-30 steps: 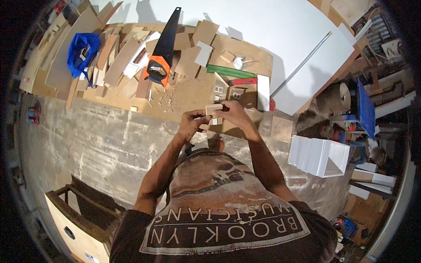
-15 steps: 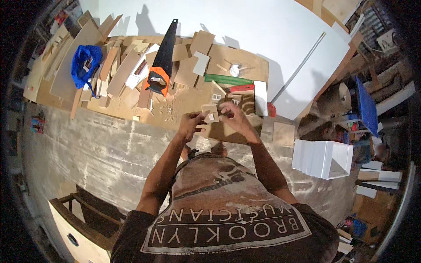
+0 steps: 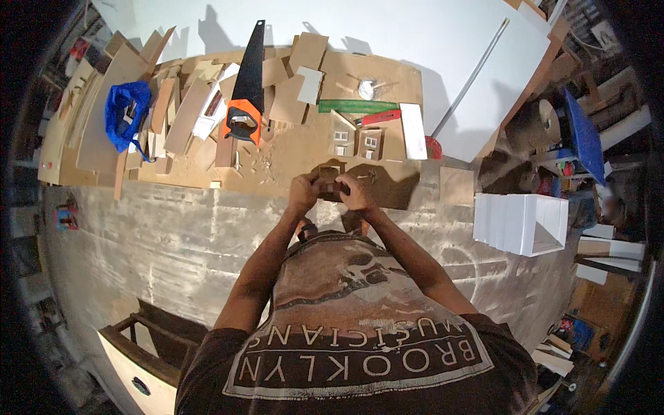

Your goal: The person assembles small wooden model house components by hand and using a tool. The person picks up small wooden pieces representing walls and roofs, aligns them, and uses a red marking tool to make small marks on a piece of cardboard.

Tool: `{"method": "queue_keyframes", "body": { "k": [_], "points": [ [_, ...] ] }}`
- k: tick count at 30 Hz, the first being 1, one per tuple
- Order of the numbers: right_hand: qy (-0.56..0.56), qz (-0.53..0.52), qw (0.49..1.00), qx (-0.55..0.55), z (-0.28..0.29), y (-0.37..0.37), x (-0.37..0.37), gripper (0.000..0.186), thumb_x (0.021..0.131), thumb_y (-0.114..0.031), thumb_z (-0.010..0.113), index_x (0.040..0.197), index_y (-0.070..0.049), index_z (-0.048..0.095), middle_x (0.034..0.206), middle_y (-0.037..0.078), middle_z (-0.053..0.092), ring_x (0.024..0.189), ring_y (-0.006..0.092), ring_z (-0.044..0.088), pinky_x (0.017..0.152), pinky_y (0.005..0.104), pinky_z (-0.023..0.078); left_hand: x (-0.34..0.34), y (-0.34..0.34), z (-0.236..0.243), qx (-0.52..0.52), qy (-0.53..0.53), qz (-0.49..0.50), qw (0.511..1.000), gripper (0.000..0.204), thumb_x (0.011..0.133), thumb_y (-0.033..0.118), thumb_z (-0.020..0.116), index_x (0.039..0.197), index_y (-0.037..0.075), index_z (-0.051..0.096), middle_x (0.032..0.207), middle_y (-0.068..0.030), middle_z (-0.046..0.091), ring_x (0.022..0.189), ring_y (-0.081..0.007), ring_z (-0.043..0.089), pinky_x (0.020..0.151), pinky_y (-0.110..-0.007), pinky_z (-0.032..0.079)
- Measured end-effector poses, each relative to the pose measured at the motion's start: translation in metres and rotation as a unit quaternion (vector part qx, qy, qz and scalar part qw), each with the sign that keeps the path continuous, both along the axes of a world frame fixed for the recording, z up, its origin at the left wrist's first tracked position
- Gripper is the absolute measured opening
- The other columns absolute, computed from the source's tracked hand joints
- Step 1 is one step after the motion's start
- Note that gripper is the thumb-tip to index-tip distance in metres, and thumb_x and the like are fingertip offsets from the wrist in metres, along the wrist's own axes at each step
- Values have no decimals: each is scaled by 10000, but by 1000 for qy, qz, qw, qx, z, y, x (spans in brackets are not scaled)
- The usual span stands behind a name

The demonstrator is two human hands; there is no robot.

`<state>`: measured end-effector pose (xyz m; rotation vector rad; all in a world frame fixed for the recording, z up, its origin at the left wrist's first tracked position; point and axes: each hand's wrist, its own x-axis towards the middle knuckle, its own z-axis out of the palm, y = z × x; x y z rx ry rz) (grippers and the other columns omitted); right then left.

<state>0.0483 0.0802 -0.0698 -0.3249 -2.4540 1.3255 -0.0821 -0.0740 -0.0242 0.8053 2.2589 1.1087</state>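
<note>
Over the front edge of the brown work board (image 3: 277,181), my left hand (image 3: 303,193) and my right hand (image 3: 357,194) are close together. Both are closed on a small flat wooden piece (image 3: 332,169) with a cut-out, its lower part dark in shadow and partly hidden by my fingers. Just beyond my hands lie two small house-shaped wooden pieces, a pale panel with window frames (image 3: 341,135) and a browner panel with window frames (image 3: 370,143). A red utility knife (image 3: 378,118) rests behind them, beside a green strip (image 3: 356,106).
An orange-handled handsaw (image 3: 247,90) lies on wood offcuts at the left, near a blue bag (image 3: 124,117). A white strip (image 3: 413,131) stands at the right of the knife. White boxes (image 3: 520,223) sit on the right. A long metal rule (image 3: 470,77) lies on the white sheet.
My right hand has closed on the small wooden piece beside my left hand. The piece has turned darker in shadow between them. The whole view has shifted slightly.
</note>
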Motion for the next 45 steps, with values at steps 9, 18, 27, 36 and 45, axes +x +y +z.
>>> {"method": "queue_keyframes", "body": {
  "k": [9, 18, 27, 36, 45],
  "points": [
    [48, -7, 996, -76, 14, -20, -8, 382, 799, -110, 774, 1136, -24, 617, 1042, 145, 625, 860, 243, 645, 722, 362, 531, -11, -30, -20, 133, 161, -134, 969, 403, 820, 79, 708, 1205, -6, 626, 1075, -222, 663, 925, -391, 657, 837, -434, 549],
    [33, -1, 998, -58, -15, -19, -13, 337, 825, -96, 753, 1120, 8, 628, 1046, 159, 635, 879, 258, 669, 735, 343, 551, -10, -20, -28, 94, 91, -118, 984, 449, 792, 95, 750, 1202, -30, 616, 1133, -229, 657, 1020, -393, 659, 858, -419, 557],
    [-5, 14, 1000, 6, 3, -16, -12, 459, 768, -98, 765, 1186, -9, 598, 1026, 172, 633, 932, 323, 645, 818, 395, 528, -11, -22, -25, 57, 51, -129, 989, 537, 785, 144, 765, 1268, 33, 558, 1098, -205, 652, 1003, -403, 644, 866, -436, 549],
    [28, 36, 998, -31, 7, -8, -16, 420, 727, -55, 746, 1109, -22, 577, 891, 110, 549, 816, 271, 574, 755, 383, 491, -12, -13, -15, 86, 188, -186, 960, 510, 761, 184, 789, 1226, 91, 601, 1193, -128, 609, 1160, -349, 554, 950, -419, 517],
    [-11, 45, 996, -76, -9, -3, -14, 406, 734, -61, 735, 1114, -9, 599, 908, 116, 572, 832, 277, 583, 768, 380, 499, -11, -8, 7, 28, 90, -138, 986, 361, 851, 348, 722, 1155, 158, 684, 1165, -116, 598, 1073, -333, 617, 872, -447, 528]
  ]
}}
